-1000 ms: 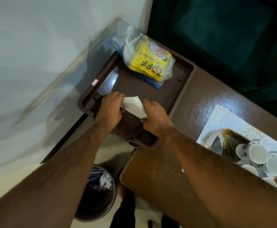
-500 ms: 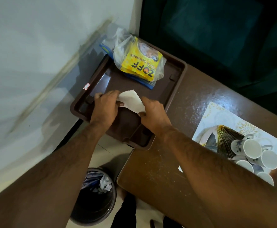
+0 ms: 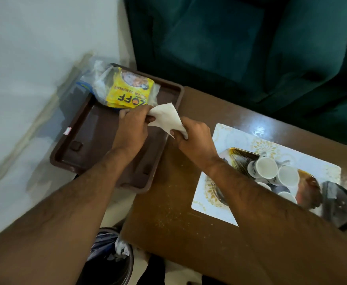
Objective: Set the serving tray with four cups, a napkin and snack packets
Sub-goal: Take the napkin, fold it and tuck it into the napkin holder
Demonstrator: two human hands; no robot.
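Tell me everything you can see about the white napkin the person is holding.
The white paper napkin is a thin, soft-looking sheet, folded or bunched into a rough triangle with creased edges. It is held up between both hands: the left hand pinches its left corner, the right hand grips its lower right corner. It hangs over the right rim of the dark brown plastic serving tray, just in front of the yellow snack packets, seemingly not resting on anything.
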